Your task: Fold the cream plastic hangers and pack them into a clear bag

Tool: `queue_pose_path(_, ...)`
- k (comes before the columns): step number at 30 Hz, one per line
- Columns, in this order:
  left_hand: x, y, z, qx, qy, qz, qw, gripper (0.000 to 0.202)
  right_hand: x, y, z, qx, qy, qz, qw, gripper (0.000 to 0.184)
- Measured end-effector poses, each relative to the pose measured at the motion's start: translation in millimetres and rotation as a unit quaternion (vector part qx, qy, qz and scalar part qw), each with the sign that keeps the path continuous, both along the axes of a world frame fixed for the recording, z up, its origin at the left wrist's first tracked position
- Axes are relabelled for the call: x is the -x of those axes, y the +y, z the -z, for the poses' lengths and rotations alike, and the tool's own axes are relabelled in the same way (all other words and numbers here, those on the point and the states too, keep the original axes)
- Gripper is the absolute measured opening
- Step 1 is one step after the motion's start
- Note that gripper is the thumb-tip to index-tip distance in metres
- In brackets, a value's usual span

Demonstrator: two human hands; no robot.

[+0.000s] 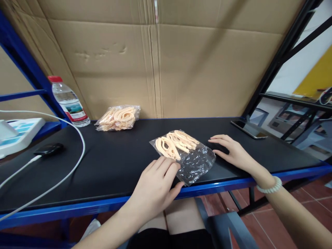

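A clear plastic bag [197, 165] lies on the black tabletop in front of me. Pale cream looped strips [178, 142] fill its far part, while the near part is flat and crinkled. My left hand [158, 180] rests over the bag's near left edge, fingers slightly bent and thumb apart by the table's front edge. Its fingertips are partly hidden, so I cannot tell how firmly they touch the plastic. To the right of the bag, my right hand [232, 152] is open and holds nothing. The thumb comes close to the bag's right corner.
A second bag of similar strips [119, 117] lies at the back, against the cardboard panel [220, 69]. Left of it stands a water bottle [70, 103]. A white cable [80, 155], a black device [48, 149] and a power strip [20, 135] occupy the left; a phone [249, 129] lies back right.
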State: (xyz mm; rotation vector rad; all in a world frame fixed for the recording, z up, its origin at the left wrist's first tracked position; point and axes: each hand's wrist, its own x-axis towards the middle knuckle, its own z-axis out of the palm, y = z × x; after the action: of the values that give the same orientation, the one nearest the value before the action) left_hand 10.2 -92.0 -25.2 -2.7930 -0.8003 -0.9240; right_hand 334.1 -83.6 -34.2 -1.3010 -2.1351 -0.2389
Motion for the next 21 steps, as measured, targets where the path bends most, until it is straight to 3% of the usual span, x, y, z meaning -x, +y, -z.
queue_pose_path(6,-7.8,4.0,-5.2,-0.024,0.022,-0.017,0.999,0.022,12.0,12.6,-10.2,0.043,-0.046,-0.092,0.994,0.037)
queue_pose_path(10,-6.5,10.0,-5.9,-0.056,0.023,-0.029,0.998,0.013,19.0,15.3,-15.2,-0.012,-0.075,-0.142,0.987,0.021)
queue_pose_path(15,22.1,15.6,-7.1,-0.051,-0.058,-0.021,0.997,0.013,33.0,-1.5,-15.5,-0.12,-0.111,-0.184,0.969,0.023)
queue_pose_path(21,57.9,20.4,4.2,-0.001,-0.017,0.013,1.0,0.013,47.4,-29.2,-6.5,-0.072,-0.084,-0.165,0.98,0.022)
